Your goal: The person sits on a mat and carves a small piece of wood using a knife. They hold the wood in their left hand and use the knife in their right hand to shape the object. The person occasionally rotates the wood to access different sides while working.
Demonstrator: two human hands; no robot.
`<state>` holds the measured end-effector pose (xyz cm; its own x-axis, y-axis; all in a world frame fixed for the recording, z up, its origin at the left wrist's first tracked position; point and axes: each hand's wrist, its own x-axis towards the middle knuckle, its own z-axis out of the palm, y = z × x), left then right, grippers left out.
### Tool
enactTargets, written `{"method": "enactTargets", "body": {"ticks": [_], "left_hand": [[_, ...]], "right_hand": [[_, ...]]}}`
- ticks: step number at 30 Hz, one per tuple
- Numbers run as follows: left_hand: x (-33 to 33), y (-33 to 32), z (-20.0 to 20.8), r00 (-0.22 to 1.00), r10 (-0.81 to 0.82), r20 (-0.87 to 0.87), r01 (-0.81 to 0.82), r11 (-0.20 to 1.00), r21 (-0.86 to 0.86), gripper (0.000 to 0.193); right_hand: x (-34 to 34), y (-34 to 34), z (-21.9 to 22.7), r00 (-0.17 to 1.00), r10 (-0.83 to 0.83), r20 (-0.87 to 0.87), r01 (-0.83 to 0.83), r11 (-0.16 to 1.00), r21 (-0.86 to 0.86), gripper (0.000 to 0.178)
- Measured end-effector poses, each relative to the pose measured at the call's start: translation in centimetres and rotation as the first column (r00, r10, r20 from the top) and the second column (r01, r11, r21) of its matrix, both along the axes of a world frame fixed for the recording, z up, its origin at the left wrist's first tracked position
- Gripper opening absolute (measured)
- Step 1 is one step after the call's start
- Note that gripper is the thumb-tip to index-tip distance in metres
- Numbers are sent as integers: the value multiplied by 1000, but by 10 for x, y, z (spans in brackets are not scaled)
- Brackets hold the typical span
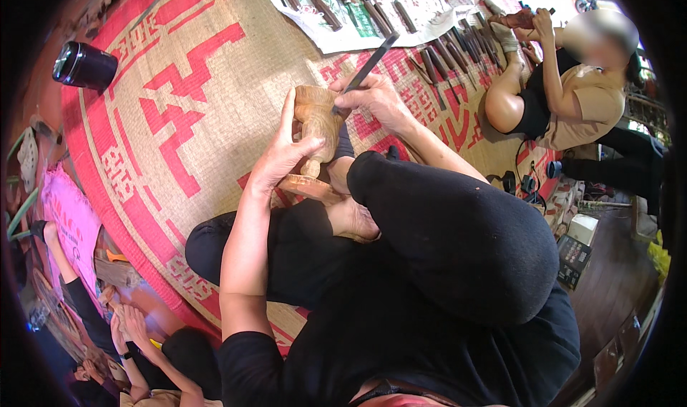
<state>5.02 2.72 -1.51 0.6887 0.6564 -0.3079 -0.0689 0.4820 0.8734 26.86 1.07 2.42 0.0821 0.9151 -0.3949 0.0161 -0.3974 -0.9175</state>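
A light-brown wooden carving (322,124) with a rounded, ridged body is held in front of my bent knee. My left hand (280,158) clasps its left side, fingers up along the edge and thumb across the lower front. In my right hand (378,105) is a dark, flat, narrow carving tool (371,62), slanting up and right. Its lower end meets the carving's upper right side; the exact tip is hidden by my fingers. Below the carving, a flat reddish-brown wooden piece (309,185) rests by my foot (356,221); whether the two are joined I cannot tell.
I sit on a red-and-tan woven mat (215,78). Many wooden-handled tools (325,12) lie on a white printed cloth (351,38) and beside it. A dark jar (84,65) stands at the left. One person (572,99) works at the right; others' hands (129,328) show lower left.
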Motion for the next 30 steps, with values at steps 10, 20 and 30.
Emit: {"method": "enactTargets", "body": {"ticks": [10, 20, 30], "left_hand": [[-1, 0, -5, 1000, 1, 3, -1, 1000, 20, 105], [-1, -1, 2, 1000, 4, -24, -3, 1000, 15, 104], [-2, -1, 0, 1000, 4, 16, -3, 999, -35, 104]], "right_hand": [[2, 3, -4, 990, -38, 134, 37, 999, 9, 18], [5, 5, -1, 993, -18, 118, 23, 999, -38, 20], [3, 6, -5, 996, -14, 93, 16, 1000, -25, 25]]}}
